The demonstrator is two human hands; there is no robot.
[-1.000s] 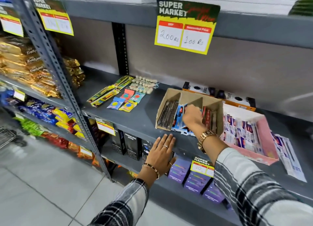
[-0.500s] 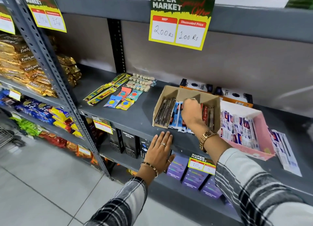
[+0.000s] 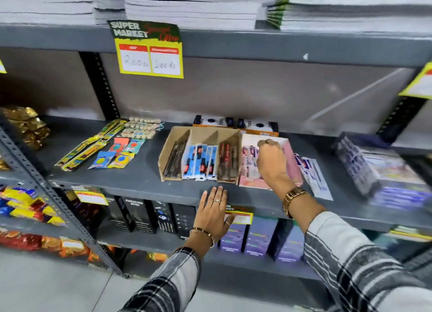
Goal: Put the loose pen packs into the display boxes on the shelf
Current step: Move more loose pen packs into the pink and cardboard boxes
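A brown cardboard display box [image 3: 174, 136] with three compartments lies on the grey shelf [image 3: 140, 181]; blue-and-white pen packs [image 3: 201, 161] fill its middle slot. To its right stands a pink display box [image 3: 293, 162] with purple-white pen packs inside. My right hand [image 3: 271, 158] is inside the pink box, fingers curled; whether it grips a pack is hidden. Loose pen packs [image 3: 313, 174] lie flat on the shelf right of the pink box. My left hand [image 3: 214, 212] rests flat on the shelf's front edge, fingers spread.
Yellow-green packs [image 3: 91, 146] and small eraser packs [image 3: 121, 155] lie at shelf left. Two black-orange boxes [image 3: 236, 123] sit behind the display boxes. A blurred stack of packs [image 3: 378, 169] is at far right. Notebooks fill the upper shelf, boxes the lower one.
My right hand has moved from the cardboard box's middle slot rightwards into the pink box. The view has tilted up and right. My left hand stays on the shelf edge.
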